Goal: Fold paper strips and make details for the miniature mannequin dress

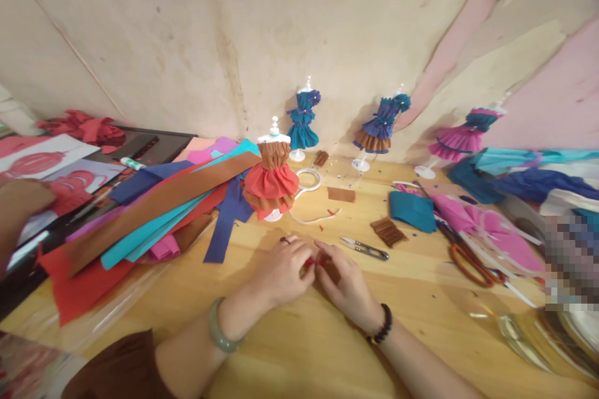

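Note:
My left hand, with a green bangle at its wrist, is closed in a pinch over the tabletop. Between its fingers shows a bit of small red fabric, mostly hidden. My right hand, with a dark beaded bracelet, meets it there, thumb and fingertips closing on the same red piece. Just beyond them stands a miniature dress form in a brown and red ruffled dress. Thread snips lie right of my right hand, near a pleated brown fabric piece.
Fabric strips are heaped at the left. More dressed miniature forms stand along the wall. Orange-handled scissors, folded teal fabric and a glass jar are on the right. Another person's arm reaches in at far left.

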The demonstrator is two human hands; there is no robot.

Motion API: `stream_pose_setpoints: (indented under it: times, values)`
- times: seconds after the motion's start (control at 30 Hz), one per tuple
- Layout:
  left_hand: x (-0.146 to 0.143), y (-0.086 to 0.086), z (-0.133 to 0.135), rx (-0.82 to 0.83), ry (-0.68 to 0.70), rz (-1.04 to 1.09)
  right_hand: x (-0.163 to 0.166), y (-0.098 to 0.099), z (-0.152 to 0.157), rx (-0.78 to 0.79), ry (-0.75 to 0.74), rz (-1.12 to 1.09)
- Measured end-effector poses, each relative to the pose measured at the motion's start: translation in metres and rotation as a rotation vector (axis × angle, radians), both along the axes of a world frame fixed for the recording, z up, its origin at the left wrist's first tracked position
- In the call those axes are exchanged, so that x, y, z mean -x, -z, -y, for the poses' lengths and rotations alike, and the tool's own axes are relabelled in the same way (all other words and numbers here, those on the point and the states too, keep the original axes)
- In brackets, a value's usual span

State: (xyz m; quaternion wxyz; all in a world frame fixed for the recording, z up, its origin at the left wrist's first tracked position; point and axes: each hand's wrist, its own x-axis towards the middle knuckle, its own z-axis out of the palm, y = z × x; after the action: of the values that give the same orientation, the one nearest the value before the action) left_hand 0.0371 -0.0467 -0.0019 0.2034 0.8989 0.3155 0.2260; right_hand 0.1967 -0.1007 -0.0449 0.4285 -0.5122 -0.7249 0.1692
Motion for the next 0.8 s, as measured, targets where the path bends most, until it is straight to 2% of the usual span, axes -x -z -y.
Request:
stream_pose_setpoints:
  times: [0.13, 0.27, 0.43, 0.57, 0.8]
  values:
    - [-0.001, 0.006, -0.001, 0.080, -0.044, 0.093, -0.001, -0.001, 0.000, -0.006, 0.050, -0.099]
    - [-0.004, 0.018, -0.004, 0.295, -0.118, 0.283, 0.000, -0.006, 0.001, -0.052, 0.099, -0.211]
    - [-0.006, 0.017, -0.008, 0.553, -0.036, 0.388, 0.005, -0.009, 0.003, 0.001, 0.094, -0.395]
    - [-0.005, 0.013, -0.009, 0.600, -0.078, 0.407, 0.006, -0.007, 0.003, 0.060, 0.104, -0.517]
    - [-0.004, 0.011, -0.013, 0.655, -0.070, 0.425, 0.006, -0.007, 0.003, 0.121, 0.090, -0.558]
